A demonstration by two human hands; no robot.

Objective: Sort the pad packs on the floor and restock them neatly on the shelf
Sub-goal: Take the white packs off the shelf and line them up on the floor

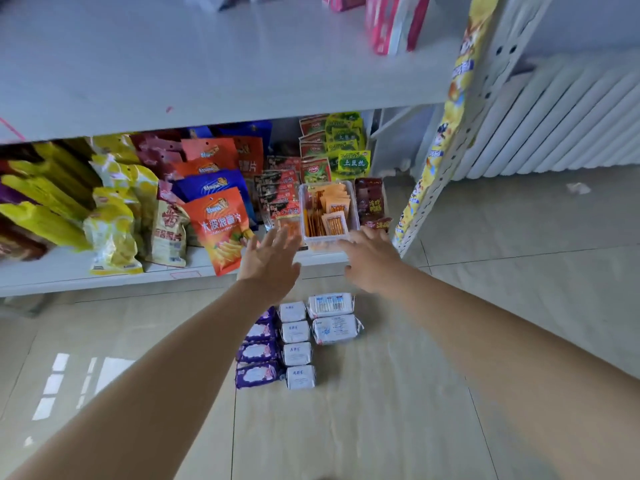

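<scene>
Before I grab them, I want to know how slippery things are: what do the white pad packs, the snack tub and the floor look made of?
White pad packs: soft plastic film, slightly glossy, judging by crimped, wrinkled ends. Snack tub: clear rigid plastic, since the sachets show through its walls. Floor: glazed tile, probably ceramic, given grout lines and a mirrored window reflection.

Pad packs sorted on the tiled floor (398,427) in three columns, just before the lower shelf's front edge: purple packs (258,353) in the left column; four small white packs (297,344) marked "ABC" in the middle; two larger white packs (334,318) on the right. The upper shelf (207,64) is mostly bare, with pink packs (394,22) near its right end.
</scene>
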